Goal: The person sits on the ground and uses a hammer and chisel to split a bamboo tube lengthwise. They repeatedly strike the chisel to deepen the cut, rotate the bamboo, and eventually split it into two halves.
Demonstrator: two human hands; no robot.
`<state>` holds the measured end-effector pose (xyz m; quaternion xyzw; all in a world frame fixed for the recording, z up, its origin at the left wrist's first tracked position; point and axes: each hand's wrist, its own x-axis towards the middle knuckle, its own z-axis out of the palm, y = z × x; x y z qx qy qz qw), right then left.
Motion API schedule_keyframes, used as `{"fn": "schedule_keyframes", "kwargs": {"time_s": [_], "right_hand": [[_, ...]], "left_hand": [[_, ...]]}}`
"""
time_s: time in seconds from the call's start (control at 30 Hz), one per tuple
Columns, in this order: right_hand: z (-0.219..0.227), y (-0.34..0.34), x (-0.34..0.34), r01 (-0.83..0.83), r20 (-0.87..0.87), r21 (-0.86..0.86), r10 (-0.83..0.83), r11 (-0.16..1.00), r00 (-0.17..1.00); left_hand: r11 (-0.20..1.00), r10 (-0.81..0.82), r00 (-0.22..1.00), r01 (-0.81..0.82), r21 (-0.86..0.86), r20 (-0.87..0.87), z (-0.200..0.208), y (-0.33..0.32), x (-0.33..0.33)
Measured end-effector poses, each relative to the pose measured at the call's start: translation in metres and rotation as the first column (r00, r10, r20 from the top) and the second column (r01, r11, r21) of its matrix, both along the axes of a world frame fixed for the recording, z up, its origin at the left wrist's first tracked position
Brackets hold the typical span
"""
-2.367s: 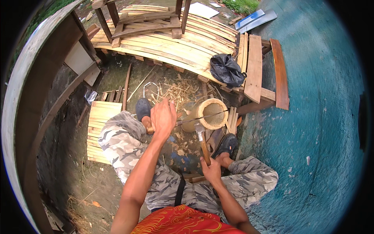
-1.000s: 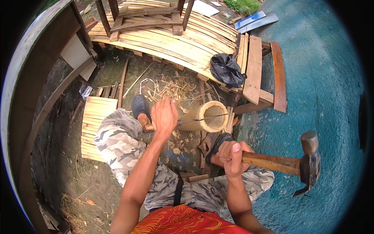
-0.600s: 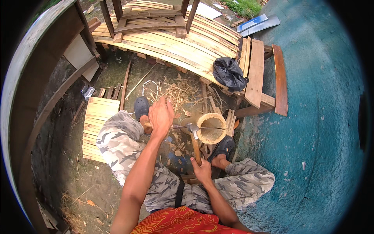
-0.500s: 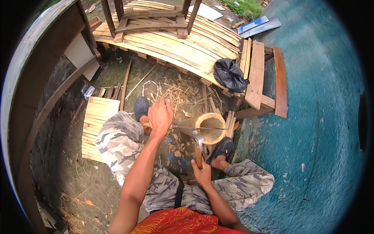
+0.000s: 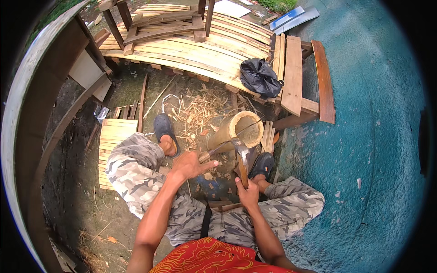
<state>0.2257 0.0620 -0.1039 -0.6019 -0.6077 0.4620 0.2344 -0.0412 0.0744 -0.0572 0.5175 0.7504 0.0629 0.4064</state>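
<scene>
My left hand (image 5: 185, 165) is closed around the wooden handle (image 5: 205, 156) of a long thin-bladed knife, one digit stretched out along it. Its blade (image 5: 249, 127) slants up to the right across the open mouth of a thick, hollow bamboo section (image 5: 221, 136), which stands tilted between my feet. Whether the edge bites into the bamboo rim cannot be made out. In my right hand (image 5: 248, 193) is a claw hammer (image 5: 242, 169), held by its wooden handle. The hammer's metal head is beside the blade, close to the near side of the rim.
Ahead is a bamboo-slat platform (image 5: 182, 50) with a black plastic bag (image 5: 260, 78) on its edge. Shavings (image 5: 205, 107) litter the ground. A small slatted panel (image 5: 114, 141) lies left, a wooden frame (image 5: 59, 91) stands beyond it. A blue wall (image 5: 364, 159) closes the right.
My left hand has come down and nearer to me with the knife handle, so the blade now slants instead of lying level. The hammer stays beside the blade. The view has shifted slightly.
</scene>
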Motion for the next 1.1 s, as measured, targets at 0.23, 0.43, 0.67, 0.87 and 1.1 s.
{"fn": "schedule_keyframes", "kwargs": {"time_s": [0.23,0.43,0.67,0.87,1.1], "right_hand": [[0.013,0.003,0.008,0.063,-0.086,0.092,-0.055,0.994,0.995],[0.065,0.021,-0.004,0.074,-0.278,0.173,-0.023,0.982,0.96],[0.08,0.025,-0.002,-0.083,-0.381,0.462,0.282,0.883,0.881],[0.018,0.007,-0.001,-0.178,0.122,-0.128,0.194,0.976,0.973],[0.005,0.006,0.017,-0.17,0.145,-0.06,0.177,0.984,0.973]], "left_hand": [[0.991,0.108,0.992,-0.103,0.081,-0.059,-0.019,-0.002,0.017],[0.987,0.107,0.992,-0.098,0.126,-0.068,-0.019,-0.006,0.011],[0.98,0.15,0.988,-0.143,0.136,-0.042,-0.017,-0.004,0.011],[0.966,0.145,0.988,-0.13,0.225,-0.052,-0.012,-0.008,0.012],[0.988,0.13,0.991,-0.127,0.093,-0.032,-0.009,-0.001,0.013]]}}
